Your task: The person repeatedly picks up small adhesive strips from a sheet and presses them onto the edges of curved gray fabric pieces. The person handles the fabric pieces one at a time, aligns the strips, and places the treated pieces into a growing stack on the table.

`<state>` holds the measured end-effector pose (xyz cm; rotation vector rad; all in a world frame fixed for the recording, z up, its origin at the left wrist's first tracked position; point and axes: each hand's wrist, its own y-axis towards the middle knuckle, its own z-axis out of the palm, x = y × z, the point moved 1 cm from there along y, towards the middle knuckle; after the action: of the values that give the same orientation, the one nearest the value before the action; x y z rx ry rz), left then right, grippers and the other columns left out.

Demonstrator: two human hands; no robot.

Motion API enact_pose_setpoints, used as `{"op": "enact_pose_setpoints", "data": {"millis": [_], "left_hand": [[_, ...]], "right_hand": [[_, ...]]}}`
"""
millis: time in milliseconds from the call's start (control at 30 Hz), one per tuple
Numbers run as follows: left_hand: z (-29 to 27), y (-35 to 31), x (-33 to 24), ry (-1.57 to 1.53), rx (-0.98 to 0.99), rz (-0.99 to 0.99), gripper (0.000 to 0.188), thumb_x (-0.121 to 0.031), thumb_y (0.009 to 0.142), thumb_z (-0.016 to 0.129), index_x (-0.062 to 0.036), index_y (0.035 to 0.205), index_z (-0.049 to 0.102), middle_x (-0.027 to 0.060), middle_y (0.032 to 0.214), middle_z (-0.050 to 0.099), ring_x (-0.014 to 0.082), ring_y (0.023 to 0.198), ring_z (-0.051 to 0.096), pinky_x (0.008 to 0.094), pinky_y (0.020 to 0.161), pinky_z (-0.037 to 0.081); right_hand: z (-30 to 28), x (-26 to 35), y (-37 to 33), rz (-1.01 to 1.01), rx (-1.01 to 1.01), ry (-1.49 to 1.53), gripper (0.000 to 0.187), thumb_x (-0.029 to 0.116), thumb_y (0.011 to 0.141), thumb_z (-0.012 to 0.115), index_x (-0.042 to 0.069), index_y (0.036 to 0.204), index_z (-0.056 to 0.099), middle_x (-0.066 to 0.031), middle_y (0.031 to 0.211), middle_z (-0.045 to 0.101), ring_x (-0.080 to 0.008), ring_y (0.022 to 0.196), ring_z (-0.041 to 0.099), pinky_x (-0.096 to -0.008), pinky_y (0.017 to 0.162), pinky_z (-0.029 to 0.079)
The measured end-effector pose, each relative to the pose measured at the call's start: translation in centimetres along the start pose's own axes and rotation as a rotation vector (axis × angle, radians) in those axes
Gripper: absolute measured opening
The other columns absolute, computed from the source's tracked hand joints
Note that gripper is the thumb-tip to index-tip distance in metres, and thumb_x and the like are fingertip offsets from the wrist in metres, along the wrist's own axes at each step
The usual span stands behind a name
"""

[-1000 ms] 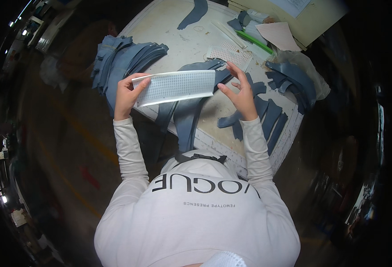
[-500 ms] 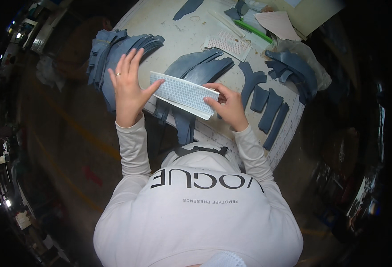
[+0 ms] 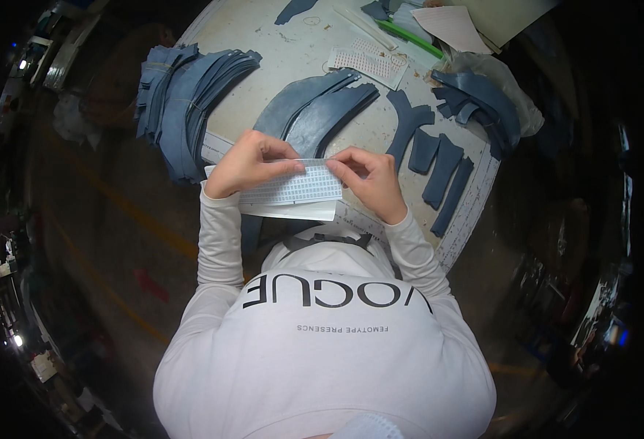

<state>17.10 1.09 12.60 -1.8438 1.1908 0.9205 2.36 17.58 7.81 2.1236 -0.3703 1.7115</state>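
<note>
- Printed grid sheet (image 3: 311, 186): centre of frame, above near table edge, white backing showing below it.
- Left hand (image 3: 252, 164): thumb and fingers clamped on sheet, left part.
- Right hand (image 3: 371, 179): thumb and fingertips pinched together at sheet's upper right corner; can't tell whether a single label is between them.
- Table (image 3: 292, 51): whitish, marked, bits scattered upper centre.
- Blue piece stack (image 3: 183, 102) upper left; curved blue pieces (image 3: 322, 117) beyond hands; smaller blue strips (image 3: 442, 175) right of centre; clear bag (image 3: 530, 121) upper right, beside more blue pieces.
- Floor (image 3: 117, 293): dark, yellow line (image 3: 153, 230) left.
- Room: dim, bright spots at left rim.
</note>
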Motion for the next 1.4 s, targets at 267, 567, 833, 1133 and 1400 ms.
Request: {"op": "enact_pose_setpoints", "data": {"millis": [267, 567, 833, 1133, 1400], "left_hand": [[-0.2, 0.0, 0.1, 0.069, -0.012, 0.066, 0.018, -0.016, 0.083, 0.069, 0.0007, 0.088, 0.073, 0.0087, 0.071, 0.069, 0.0095, 0.059, 0.06, 0.0215, 0.058, 0.048], [-0.1, 0.3, 0.2, 0.081, -0.019, 0.058, 0.019, -0.017, 0.083, 0.069, 0.0006, 0.087, 0.073, 0.0089, 0.072, 0.069, 0.0098, 0.06, 0.061, 0.0215, 0.059, 0.048], [0.2, 0.6, 0.0, 0.023, 0.012, 0.019, 0.017, -0.014, 0.082, 0.069, 0.0029, 0.087, 0.071, 0.0072, 0.07, 0.068, 0.0088, 0.063, 0.06, 0.0229, 0.063, 0.05], [0.6, 0.8, 0.4, -0.003, 0.019, 0.035, 0.016, -0.012, 0.083, 0.068, 0.0028, 0.086, 0.071, 0.0053, 0.069, 0.067, 0.0064, 0.063, 0.058, 0.0208, 0.06, 0.046], [0.9, 0.8, 0.5, -0.003, 0.03, 0.06, 0.015, -0.011, 0.083, 0.068, 0.003, 0.086, 0.071, 0.0054, 0.068, 0.066, 0.0055, 0.062, 0.056, 0.0217, 0.058, 0.045]], "right_hand": [[-0.7, 1.3, 0.4, -0.422, -0.181, -0.467, 0.012, 0.007, 0.072, 0.073, 0.009, 0.084, 0.07, -0.0029, 0.088, 0.066, -0.0217, 0.092, 0.062, -0.0311, 0.076, 0.052], [-0.6, 1.0, 0.6, -0.411, -0.239, -0.372, 0.015, 0.003, 0.071, 0.073, 0.009, 0.085, 0.069, -0.003, 0.086, 0.067, -0.022, 0.09, 0.062, -0.0311, 0.075, 0.052], [0.3, 1.3, 0.5, -0.463, -0.219, -0.408, 0.032, -0.001, 0.071, 0.071, 0.009, 0.101, 0.067, -0.005, 0.082, 0.066, -0.0201, 0.083, 0.063, -0.0305, 0.071, 0.052], [1.2, 1.2, 0.3, -0.472, -0.14, -0.248, 0.049, -0.011, 0.072, 0.066, 0.008, 0.116, 0.062, -0.0093, 0.106, 0.058, -0.0181, 0.083, 0.065, -0.0263, 0.071, 0.054], [1.4, 1.1, 0.3, -0.382, -0.138, -0.083, 0.055, -0.014, 0.071, 0.063, 0.009, 0.121, 0.059, -0.011, 0.116, 0.052, -0.0201, 0.088, 0.065, -0.0272, 0.071, 0.056]]}}
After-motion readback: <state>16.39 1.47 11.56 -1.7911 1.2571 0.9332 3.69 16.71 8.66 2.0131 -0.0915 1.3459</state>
